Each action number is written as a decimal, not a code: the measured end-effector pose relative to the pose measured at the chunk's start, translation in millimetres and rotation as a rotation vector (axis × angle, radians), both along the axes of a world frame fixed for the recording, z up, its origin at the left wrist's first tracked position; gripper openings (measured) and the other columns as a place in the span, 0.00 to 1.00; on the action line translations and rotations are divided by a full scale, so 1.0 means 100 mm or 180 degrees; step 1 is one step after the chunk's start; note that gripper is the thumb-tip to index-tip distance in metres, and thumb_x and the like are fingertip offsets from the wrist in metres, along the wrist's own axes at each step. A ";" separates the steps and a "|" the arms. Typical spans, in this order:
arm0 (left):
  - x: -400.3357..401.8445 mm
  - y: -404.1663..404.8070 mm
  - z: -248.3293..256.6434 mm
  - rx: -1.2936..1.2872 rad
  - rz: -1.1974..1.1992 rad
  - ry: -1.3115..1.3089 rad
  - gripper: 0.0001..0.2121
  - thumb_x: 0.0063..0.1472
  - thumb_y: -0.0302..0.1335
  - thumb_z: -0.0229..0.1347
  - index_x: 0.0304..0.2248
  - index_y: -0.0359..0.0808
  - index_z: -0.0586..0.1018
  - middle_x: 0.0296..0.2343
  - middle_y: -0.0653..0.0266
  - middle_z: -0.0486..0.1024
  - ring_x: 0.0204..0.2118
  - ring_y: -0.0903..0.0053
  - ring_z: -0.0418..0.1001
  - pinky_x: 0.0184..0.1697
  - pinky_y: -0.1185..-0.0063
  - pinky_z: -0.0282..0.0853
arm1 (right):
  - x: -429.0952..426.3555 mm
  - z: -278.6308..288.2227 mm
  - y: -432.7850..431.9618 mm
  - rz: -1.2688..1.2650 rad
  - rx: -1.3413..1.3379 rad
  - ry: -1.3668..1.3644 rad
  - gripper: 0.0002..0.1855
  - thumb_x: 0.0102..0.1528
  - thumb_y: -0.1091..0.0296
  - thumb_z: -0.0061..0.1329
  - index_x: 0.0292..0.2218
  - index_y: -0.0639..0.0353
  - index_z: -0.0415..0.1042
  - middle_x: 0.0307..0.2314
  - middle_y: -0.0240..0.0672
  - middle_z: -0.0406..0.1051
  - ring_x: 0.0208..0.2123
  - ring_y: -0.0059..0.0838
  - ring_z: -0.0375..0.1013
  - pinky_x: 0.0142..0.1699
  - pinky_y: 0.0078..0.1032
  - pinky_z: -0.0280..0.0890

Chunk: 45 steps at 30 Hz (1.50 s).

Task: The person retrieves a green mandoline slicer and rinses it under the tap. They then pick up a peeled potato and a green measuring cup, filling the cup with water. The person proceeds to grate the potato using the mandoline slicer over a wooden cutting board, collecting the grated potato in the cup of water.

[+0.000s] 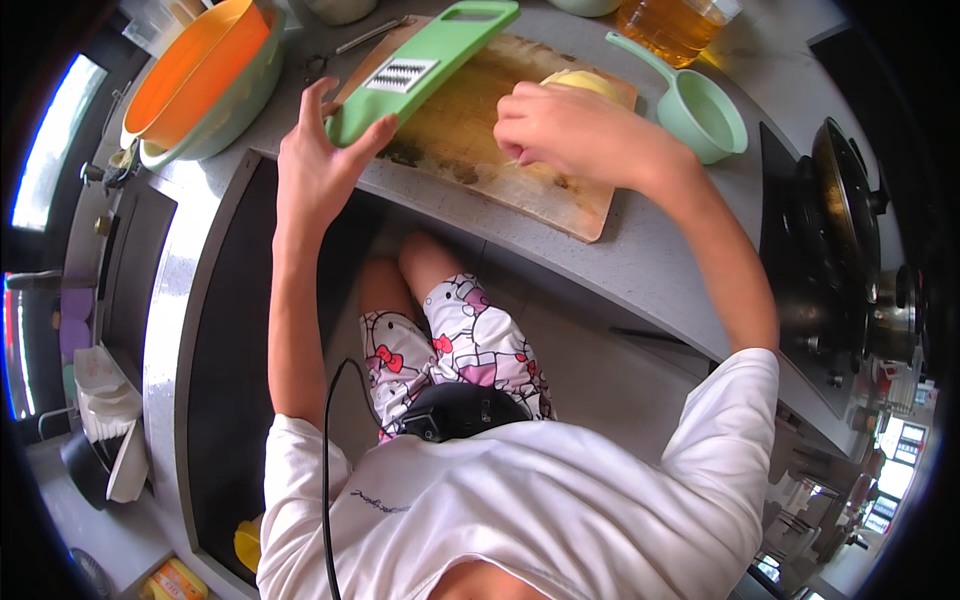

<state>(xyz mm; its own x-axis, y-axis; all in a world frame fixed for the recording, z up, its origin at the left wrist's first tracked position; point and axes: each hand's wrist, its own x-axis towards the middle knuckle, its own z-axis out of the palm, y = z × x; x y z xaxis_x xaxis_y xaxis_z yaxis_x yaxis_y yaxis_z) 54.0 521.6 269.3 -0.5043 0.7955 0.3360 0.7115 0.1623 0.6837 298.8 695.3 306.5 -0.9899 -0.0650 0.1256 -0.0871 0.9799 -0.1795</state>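
Note:
My left hand (330, 139) grips the near end of a green plastic grater (450, 45), thumb on one edge and fingers on the other. The grater slants away to the right above a wooden cutting board (480, 120), its metal shredding plate (396, 76) facing up. My right hand (551, 127) is over the right part of the board with its fingers curled. Just beyond it shows a pale yellow peeled vegetable (581, 81), perhaps a potato, partly covered by the hand. Whether the right fingers hold anything is hidden.
Left of the board stand an orange basket (191, 75) and a green basin (251, 90). A peeler-like metal tool (367, 36) lies behind the grater. A light green ladle (701, 112) and a bottle of amber liquid (667, 30) are at right, before a black cooktop (802, 285) with a pan (847, 187).

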 end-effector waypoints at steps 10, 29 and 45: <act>0.31 -0.06 -0.10 -0.0030 0.0047 0.0897 0.34 0.53 0.44 0.66 0.54 0.35 0.70 0.45 0.48 0.77 0.48 0.51 0.74 0.51 0.63 0.69 | 1.60 0.38 1.27 -0.2932 0.0460 0.0600 0.04 0.56 0.72 0.53 0.34 0.61 0.77 0.29 0.43 0.78 0.32 0.43 0.77 0.38 0.33 0.69; 0.07 0.16 -0.32 0.0140 -0.0531 0.1200 0.39 0.49 0.47 0.67 0.56 0.34 0.71 0.46 0.50 0.76 0.51 0.56 0.72 0.56 0.64 0.66 | 0.33 -0.46 0.00 -0.2685 -0.0427 0.1081 0.44 0.49 0.50 0.66 0.60 0.59 0.64 0.56 0.52 0.66 0.59 0.45 0.67 0.61 0.35 0.63; -1.02 0.62 0.35 -0.1307 -0.2197 -0.3276 0.32 0.64 0.53 0.47 0.57 0.36 0.73 0.46 0.55 0.79 0.48 0.66 0.77 0.50 0.70 0.71 | 0.75 -0.02 -0.02 -0.2450 -0.3343 0.1187 0.40 0.47 0.58 0.68 0.57 0.63 0.67 0.46 0.38 0.73 0.46 0.29 0.74 0.47 0.26 0.72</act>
